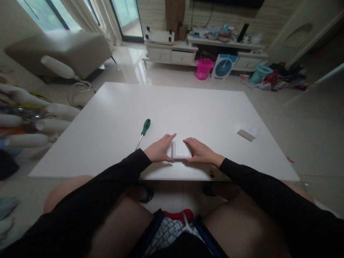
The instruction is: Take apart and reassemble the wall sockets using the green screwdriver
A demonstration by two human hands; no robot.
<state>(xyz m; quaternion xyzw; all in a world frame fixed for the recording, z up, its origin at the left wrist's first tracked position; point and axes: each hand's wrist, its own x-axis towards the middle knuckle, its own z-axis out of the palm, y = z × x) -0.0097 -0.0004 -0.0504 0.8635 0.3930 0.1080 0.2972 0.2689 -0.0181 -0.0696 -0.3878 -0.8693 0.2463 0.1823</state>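
A white two-rocker wall switch [182,149] lies face up near the front edge of the white table [172,107]. My right hand [200,150] curls around its right side, fingers at the far corner and thumb at the near one. On the other side my left hand [159,148] has thumb and fingers spread apart, the thumb close to the switch's near left corner; whether it touches cannot be told. Left of the hands lies a screwdriver [146,127] with a green handle, its tip hidden by my left sleeve. A white socket [249,131] sits toward the right edge.
A small brown item [212,173] lies at the table's front edge. Beyond the table stand a pink basket [204,68], a blue-and-white fan [224,66] and a low white cabinet [172,55]. White rounded objects [53,125] stick up beside the left edge.
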